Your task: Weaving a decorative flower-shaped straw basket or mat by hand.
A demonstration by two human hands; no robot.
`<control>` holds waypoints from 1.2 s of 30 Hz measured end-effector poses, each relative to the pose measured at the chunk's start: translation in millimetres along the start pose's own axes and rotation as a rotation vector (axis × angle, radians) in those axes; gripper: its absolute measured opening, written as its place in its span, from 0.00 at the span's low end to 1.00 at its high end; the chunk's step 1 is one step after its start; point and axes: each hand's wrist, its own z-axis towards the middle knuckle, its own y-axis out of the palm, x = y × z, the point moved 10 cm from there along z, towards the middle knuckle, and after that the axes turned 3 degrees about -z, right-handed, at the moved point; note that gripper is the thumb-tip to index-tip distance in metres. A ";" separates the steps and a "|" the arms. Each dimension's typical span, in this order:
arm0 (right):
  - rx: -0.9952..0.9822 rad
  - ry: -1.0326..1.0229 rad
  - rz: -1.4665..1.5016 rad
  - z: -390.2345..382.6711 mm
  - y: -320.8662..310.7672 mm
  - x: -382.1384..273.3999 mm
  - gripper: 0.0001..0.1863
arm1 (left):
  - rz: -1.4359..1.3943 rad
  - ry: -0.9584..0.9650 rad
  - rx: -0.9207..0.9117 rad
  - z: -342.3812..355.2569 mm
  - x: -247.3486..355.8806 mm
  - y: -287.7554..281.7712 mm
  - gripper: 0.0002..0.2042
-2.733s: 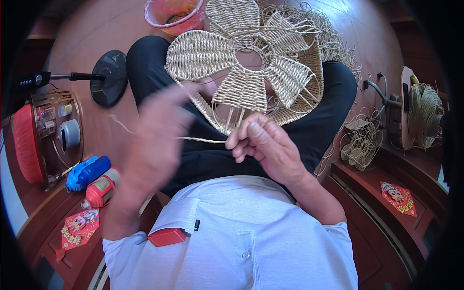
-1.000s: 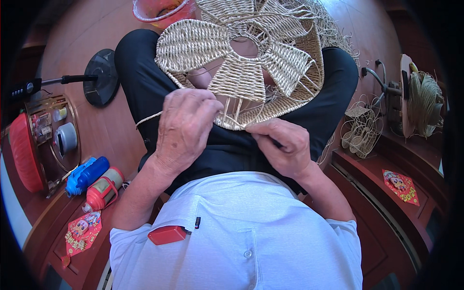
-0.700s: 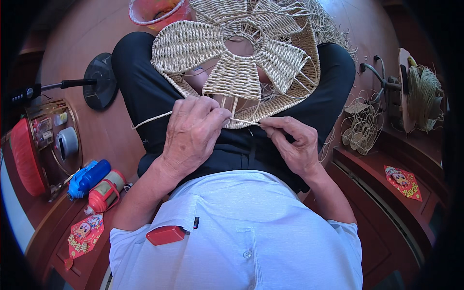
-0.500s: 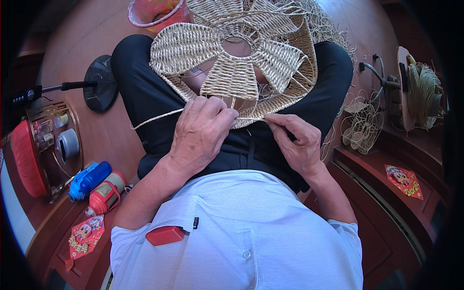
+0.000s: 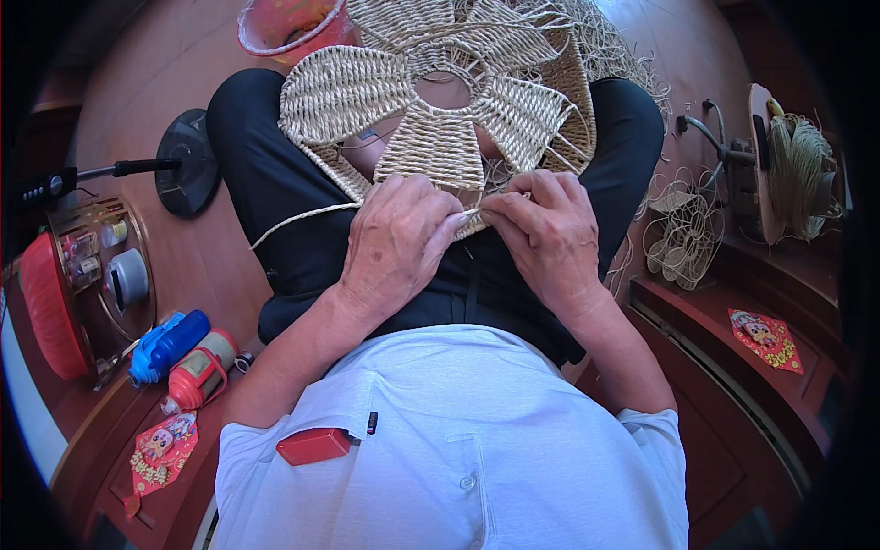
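A woven straw piece with flower-like petals (image 5: 431,147) around a central hole lies across my lap on a larger woven piece (image 5: 564,78). My left hand (image 5: 396,236) is closed at the lower rim, fingertips pinching a pale twisted cord (image 5: 302,217) whose loose end trails left over my dark trouser leg. My right hand (image 5: 543,229) is beside it, thumb and forefinger pinched on the cord at that rim, below the bottom petal. The exact spot under my fingertips is partly hidden.
Around me are a red bucket (image 5: 293,50), loose fiber (image 5: 610,41), a black stand base (image 5: 183,160), a side rack (image 5: 87,307), two flasks (image 5: 179,344), a cord spool stand (image 5: 790,174), tangled cord loops (image 5: 683,243) and red paper decorations (image 5: 160,449).
After reaching the rim, my hands have shifted slightly right along it. My right hand has since risen and drawn closer to my left, its fingers more bent over the cord.
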 end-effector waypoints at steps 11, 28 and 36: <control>-0.055 0.135 0.087 5.6 13.3 7.9 0.05 | -0.104 -0.051 0.065 -7.3 -3.0 -14.9 0.05; -0.250 0.517 0.408 -4.5 36.3 33.0 0.07 | -0.010 -0.016 -0.030 -15.7 -1.0 3.8 0.28; -0.245 0.615 0.598 -0.3 48.1 31.9 0.16 | -0.006 -0.068 -0.042 -9.5 -0.2 7.6 0.14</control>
